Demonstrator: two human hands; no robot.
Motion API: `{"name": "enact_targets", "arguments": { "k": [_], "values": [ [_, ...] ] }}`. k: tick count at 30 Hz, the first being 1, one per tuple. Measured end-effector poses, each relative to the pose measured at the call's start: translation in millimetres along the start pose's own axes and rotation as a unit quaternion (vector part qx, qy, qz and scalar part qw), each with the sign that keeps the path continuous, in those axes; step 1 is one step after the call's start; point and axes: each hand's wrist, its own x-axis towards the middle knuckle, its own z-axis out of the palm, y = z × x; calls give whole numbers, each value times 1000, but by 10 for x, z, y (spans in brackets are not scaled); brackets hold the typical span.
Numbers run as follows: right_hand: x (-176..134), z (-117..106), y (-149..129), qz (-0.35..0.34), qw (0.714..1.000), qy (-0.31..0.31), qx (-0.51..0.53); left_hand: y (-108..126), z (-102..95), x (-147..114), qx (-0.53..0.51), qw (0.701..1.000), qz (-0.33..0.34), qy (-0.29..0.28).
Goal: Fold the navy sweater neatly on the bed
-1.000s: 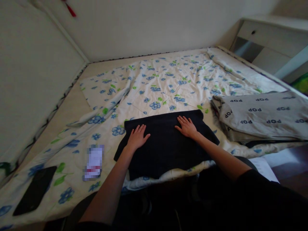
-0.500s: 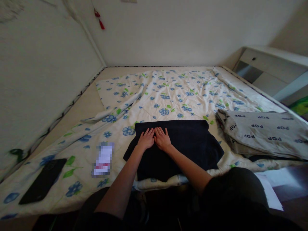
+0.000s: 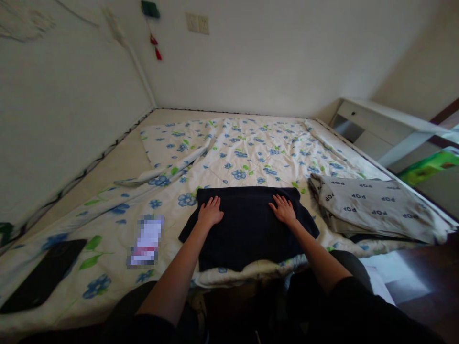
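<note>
A dark navy garment, probably a shirt (image 3: 247,229), lies folded and fairly flat at the front edge of the bed. My left hand (image 3: 211,211) rests palm down on its upper left part, fingers stretched forward. On the upper right part lies my right hand (image 3: 284,209), also flat with its fingers spread. Neither hand grips the cloth. Parts of the garment's lower sides are covered by my forearms.
Beneath everything is a floral bedsheet (image 3: 251,153). A stack of folded grey clothes printed "POP" (image 3: 373,205) sits to the right. On the left are a black phone (image 3: 43,274) and a blurred-out packet (image 3: 146,241). A white cabinet (image 3: 383,124) stands beyond the bed's right side.
My hands have moved apart from the garment's middle, the left slightly left and the right farther right. The cloth looks smoother. The camera view has tilted up a little.
</note>
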Motion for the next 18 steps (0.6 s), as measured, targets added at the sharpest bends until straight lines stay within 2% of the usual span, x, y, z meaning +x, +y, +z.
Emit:
{"name": "enact_targets", "arguments": {
  "k": [3, 6, 9, 10, 12, 15, 17, 18],
  "values": [
    [-13, -101, 311, 38, 999, -16, -9, -26, -39, -25, -3, 1000, -17, -7],
    [10, -113, 244, 65, 998, -18, -21, -49, -58, -34, -8, 1000, -21, -13],
    [64, -54, -204, 82, 996, 8, -25, -61, -39, -26, -10, 1000, -13, -18],
    [84, -21, -419, 62, 998, 20, -23, -65, -28, -21, -8, 1000, -12, -18],
    [123, 64, -900, -24, 999, 34, -10, -78, -10, -10, -3, 1000, -13, -16],
    [174, 234, -1572, -153, 988, 18, 19, -122, -20, 6, -4, 1000, -9, -25],
    [217, 350, -1838, -178, 984, -8, 27, -156, -50, 13, -7, 999, -1, -38],
    [246, 396, -1887, -179, 983, -19, 27, -169, -67, 15, -7, 999, 1, -43]
  ]
}}
